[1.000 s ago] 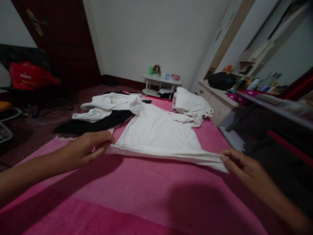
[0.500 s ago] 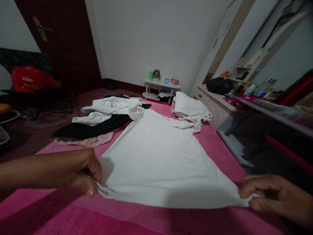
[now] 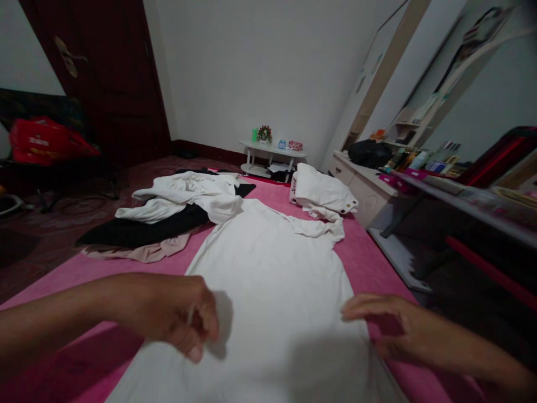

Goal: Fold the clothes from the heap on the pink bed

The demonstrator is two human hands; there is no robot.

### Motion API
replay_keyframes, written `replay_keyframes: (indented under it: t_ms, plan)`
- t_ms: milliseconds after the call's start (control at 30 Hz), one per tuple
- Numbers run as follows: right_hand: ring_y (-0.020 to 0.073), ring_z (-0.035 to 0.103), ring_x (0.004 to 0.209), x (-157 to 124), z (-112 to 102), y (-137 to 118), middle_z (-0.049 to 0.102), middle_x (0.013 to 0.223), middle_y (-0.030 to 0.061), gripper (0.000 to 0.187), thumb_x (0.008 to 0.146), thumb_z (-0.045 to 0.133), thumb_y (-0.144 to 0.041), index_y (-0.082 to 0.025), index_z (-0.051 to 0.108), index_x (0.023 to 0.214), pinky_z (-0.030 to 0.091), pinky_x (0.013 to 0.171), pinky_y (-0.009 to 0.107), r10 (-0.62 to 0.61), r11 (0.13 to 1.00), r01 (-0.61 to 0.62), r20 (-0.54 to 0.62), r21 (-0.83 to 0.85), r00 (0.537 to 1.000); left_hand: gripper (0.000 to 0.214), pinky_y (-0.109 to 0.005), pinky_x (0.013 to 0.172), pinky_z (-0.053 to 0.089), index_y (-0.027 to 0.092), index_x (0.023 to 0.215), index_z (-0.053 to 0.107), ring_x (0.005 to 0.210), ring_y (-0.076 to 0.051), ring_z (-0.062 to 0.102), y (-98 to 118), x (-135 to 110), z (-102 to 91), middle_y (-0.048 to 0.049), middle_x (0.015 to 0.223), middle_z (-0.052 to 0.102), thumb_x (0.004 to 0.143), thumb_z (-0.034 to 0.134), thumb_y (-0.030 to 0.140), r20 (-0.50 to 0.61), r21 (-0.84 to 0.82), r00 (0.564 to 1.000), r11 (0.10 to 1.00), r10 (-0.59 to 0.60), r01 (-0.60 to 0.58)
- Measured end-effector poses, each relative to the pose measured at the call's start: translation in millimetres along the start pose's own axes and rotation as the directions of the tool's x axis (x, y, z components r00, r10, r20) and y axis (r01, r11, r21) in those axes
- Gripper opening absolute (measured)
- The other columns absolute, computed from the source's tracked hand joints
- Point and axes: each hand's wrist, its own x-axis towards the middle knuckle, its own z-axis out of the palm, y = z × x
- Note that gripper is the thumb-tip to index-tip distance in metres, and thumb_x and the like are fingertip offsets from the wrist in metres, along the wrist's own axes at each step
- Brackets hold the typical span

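A white shirt (image 3: 272,291) lies spread on a pink bed cover (image 3: 361,246), its hem running past the bottom of the view. Over the shirt's left side hovers my left hand (image 3: 168,313), fingers curled and thumb apart, with a bit of white showing through the gap. At the right edge is my right hand (image 3: 406,330), its fingers stretched out and thumb parted; whether the fingertips touch the cloth I cannot tell. A bunched sleeve (image 3: 319,226) lies at the shirt's far right.
On the far left is a pile with white clothing (image 3: 184,190), a black garment (image 3: 142,226) and a pink one (image 3: 146,249). Folded white clothes (image 3: 325,187) sit far right. A dresser (image 3: 356,184) and a desk (image 3: 474,201) stand along the right; a small white table (image 3: 272,148) is by the wall.
Both hands have let go of the shirt's hem corners and moved inward. The hem now lies nearer to me, out of view at the bottom. The view has shifted slightly.
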Motion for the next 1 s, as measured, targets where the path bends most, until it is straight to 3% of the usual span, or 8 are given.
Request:
replay_keyframes:
  t_ms: [100,200,333,467,600,800,900,1000]
  plan:
    - [0.0271,0.037,0.135,47,11,-11,0.038,0.148,0.0108,0.065,0.076,0.064,-0.059,-0.027,0.056,0.132,0.029,0.110,0.044,-0.113,0.993,0.115,0.120,-0.011,0.986,0.048,-0.033,0.100,0.043,0.021,0.128,0.058,0.117,-0.024,0.055,-3,42,-12.2,-0.0113,0.132,0.056,0.085,0.061,0.042,-0.175,0.194,0.964,0.967,0.199,-0.164]
    - [0.0294,0.015,0.144,97,26,0,0.018,0.157,0.0084,0.083,0.074,0.063,-0.064,-0.030,0.036,0.144,0.014,0.114,0.051,-0.164,0.964,0.183,0.106,-0.193,0.981,0.061,-0.041,0.111,0.029,0.020,0.143,0.040,0.137,-0.030,0.033,-31,93,-21.8,-0.0154,0.151,0.031,0.090,0.051,0.048,-0.266,0.402,0.920,0.901,0.287,-0.165]
    - [0.0280,0.012,0.144,164,16,38,0.013,0.157,0.0085,0.073,0.086,0.047,-0.062,-0.027,0.031,0.147,0.011,0.115,0.050,-0.198,0.905,0.160,-0.060,-0.393,0.978,0.065,-0.045,0.113,0.022,0.022,0.149,0.023,0.142,-0.031,0.019,-81,160,-46.8,-0.0135,0.156,0.018,0.095,0.032,0.055,-0.431,0.506,0.874,0.862,0.222,0.031]
    - [0.0247,0.019,0.143,216,-22,83,0.017,0.156,0.0109,0.066,0.092,0.041,-0.052,-0.017,0.033,0.147,0.018,0.115,0.042,-0.129,0.879,-0.016,-0.272,-0.476,0.954,0.064,-0.042,0.114,0.022,0.014,0.145,0.032,0.140,-0.029,0.026,-117,204,-83.4,-0.0170,0.151,0.030,0.096,0.030,0.054,-0.591,0.552,0.786,0.801,0.182,0.230]
    - [0.0239,0.023,0.141,245,-45,103,0.022,0.156,0.0093,0.057,0.094,0.040,-0.043,-0.017,0.037,0.144,0.018,0.115,0.038,-0.029,0.841,-0.200,-0.411,-0.502,0.911,0.053,-0.040,0.114,0.019,0.016,0.137,0.046,0.138,-0.026,0.030,-137,227,-107.8,-0.0138,0.146,0.039,0.096,0.033,0.047,-0.714,0.509,0.687,0.775,0.137,0.375]
    - [0.0342,0.038,0.129,271,-45,84,0.021,0.155,0.0065,0.045,0.094,0.038,-0.043,-0.030,0.050,0.136,0.031,0.103,0.046,0.192,0.768,-0.468,-0.539,-0.438,0.820,0.055,-0.050,0.109,0.024,0.019,0.136,0.046,0.136,-0.032,0.029,-147,250,-115.4,-0.0152,0.146,0.037,0.094,0.033,0.052,-0.828,0.368,0.560,0.775,0.022,0.514]
    - [0.0354,0.037,0.129,273,-36,78,0.019,0.156,0.0055,0.045,0.094,0.034,-0.046,-0.035,0.048,0.135,0.036,0.098,0.051,0.265,0.723,-0.557,-0.580,-0.409,0.770,0.055,-0.051,0.108,0.023,0.021,0.137,0.045,0.137,-0.034,0.027,-145,252,-114.1,-0.0151,0.147,0.035,0.094,0.032,0.052,-0.845,0.335,0.535,0.774,-0.005,0.537]
    - [0.0351,0.030,0.134,266,-25,72,0.012,0.158,0.0053,0.047,0.096,0.027,-0.043,-0.035,0.041,0.140,0.033,0.100,0.054,0.239,0.712,-0.562,-0.607,-0.421,0.758,0.057,-0.051,0.109,0.021,0.023,0.139,0.044,0.138,-0.033,0.024,-141,247,-110.9,-0.0136,0.150,0.032,0.093,0.030,0.054,-0.830,0.324,0.556,0.782,-0.035,0.533]
